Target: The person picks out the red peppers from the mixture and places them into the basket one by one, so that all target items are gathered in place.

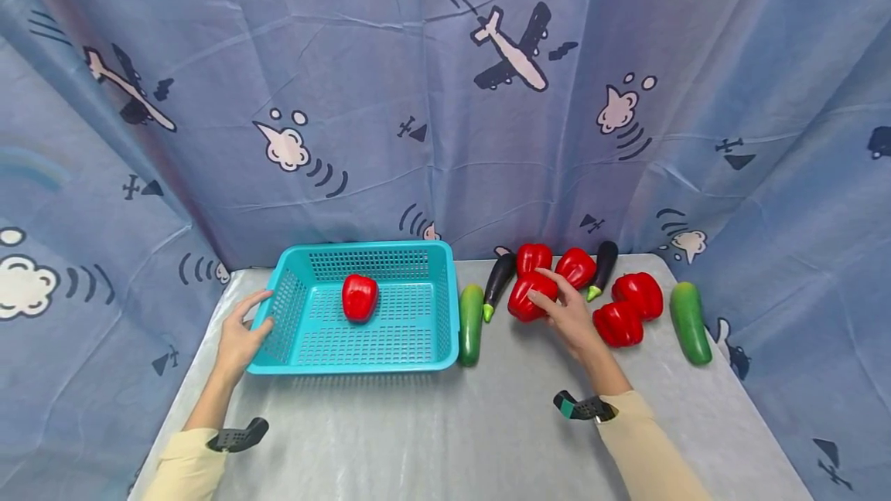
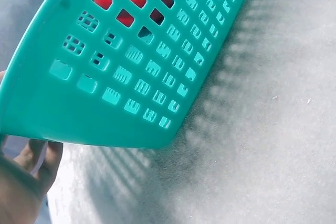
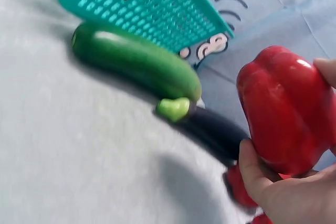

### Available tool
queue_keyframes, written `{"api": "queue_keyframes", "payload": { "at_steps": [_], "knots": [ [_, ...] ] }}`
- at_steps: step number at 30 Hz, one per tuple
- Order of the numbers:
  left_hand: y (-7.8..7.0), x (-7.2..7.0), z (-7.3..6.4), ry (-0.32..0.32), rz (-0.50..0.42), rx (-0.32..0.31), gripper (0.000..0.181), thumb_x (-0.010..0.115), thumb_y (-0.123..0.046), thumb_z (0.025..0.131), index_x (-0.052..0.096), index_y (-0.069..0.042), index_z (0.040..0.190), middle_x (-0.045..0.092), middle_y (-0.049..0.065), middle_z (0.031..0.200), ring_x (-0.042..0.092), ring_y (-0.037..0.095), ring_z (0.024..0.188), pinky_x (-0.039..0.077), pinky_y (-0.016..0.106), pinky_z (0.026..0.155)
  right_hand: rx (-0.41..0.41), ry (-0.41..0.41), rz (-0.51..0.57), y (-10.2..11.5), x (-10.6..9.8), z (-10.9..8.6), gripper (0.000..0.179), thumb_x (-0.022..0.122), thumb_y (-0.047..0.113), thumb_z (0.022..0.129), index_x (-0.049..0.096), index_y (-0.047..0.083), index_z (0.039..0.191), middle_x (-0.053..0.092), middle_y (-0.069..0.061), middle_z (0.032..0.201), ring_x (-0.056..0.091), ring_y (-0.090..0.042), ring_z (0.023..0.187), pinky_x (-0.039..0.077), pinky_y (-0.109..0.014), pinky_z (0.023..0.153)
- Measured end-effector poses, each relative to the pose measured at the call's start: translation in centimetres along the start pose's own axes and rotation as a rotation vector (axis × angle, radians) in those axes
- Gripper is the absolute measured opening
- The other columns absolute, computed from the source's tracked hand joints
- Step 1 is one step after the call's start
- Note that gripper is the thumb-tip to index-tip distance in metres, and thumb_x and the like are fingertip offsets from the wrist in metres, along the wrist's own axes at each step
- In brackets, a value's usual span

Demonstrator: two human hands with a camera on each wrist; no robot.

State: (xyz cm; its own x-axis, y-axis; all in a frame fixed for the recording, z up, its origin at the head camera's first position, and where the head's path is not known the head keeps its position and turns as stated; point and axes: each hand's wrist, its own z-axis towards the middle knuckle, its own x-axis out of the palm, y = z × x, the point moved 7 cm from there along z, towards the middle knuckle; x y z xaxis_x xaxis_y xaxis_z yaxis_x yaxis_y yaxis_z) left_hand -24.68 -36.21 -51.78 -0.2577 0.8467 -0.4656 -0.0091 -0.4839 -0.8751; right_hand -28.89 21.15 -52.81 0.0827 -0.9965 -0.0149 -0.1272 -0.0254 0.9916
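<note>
A teal plastic basket (image 1: 418, 284) stands at the table's left with one red pepper (image 1: 360, 297) inside. My left hand (image 1: 252, 317) rests against its left front corner with relaxed fingers (image 2: 39, 156) beside the basket wall (image 2: 105, 114); the pepper (image 2: 126, 17) shows through the holes. My right hand (image 1: 551, 297) grips another red pepper (image 1: 525, 301) from the pile to the right. In the right wrist view my thumb (image 3: 254, 174) and a finger wrap that pepper (image 3: 286, 114).
Several more red peppers (image 1: 629, 308) lie to the right, with two eggplants (image 1: 499, 278) (image 1: 602, 263). One cucumber (image 1: 470, 323) lies against the basket's right side, another (image 1: 689, 323) at far right. Blue curtain encloses the table.
</note>
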Motion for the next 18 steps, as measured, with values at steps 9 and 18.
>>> {"api": "queue_keyframes", "payload": {
  "at_steps": [9,18],
  "knots": [
    [0.2,0.0,0.1,-0.019,0.004,-0.016,0.055,0.059,0.009,0.091,0.054,-0.001,0.144,0.043,0.019,0.152,0.047,0.039,0.13,0.049,0.044,0.097,-0.019,0.076,0.091,1.7,3.1,1.0,0.064,0.067,0.019,0.099,0.037,0.014,0.155,0.03,-0.017,0.153,0.031,-0.038,0.138,0.05,-0.052,0.096],
    [0.2,-0.1,0.0,-0.016,-0.042,-0.028,0.054,0.058,0.01,0.091,0.053,0.001,0.145,0.042,0.019,0.154,0.036,0.038,0.141,0.037,0.059,0.107,-0.051,0.095,0.152,2.7,4.4,1.2,0.067,0.068,0.018,0.098,0.036,0.008,0.155,0.034,-0.017,0.153,0.037,-0.039,0.135,0.052,-0.048,0.094]
  ]
}}
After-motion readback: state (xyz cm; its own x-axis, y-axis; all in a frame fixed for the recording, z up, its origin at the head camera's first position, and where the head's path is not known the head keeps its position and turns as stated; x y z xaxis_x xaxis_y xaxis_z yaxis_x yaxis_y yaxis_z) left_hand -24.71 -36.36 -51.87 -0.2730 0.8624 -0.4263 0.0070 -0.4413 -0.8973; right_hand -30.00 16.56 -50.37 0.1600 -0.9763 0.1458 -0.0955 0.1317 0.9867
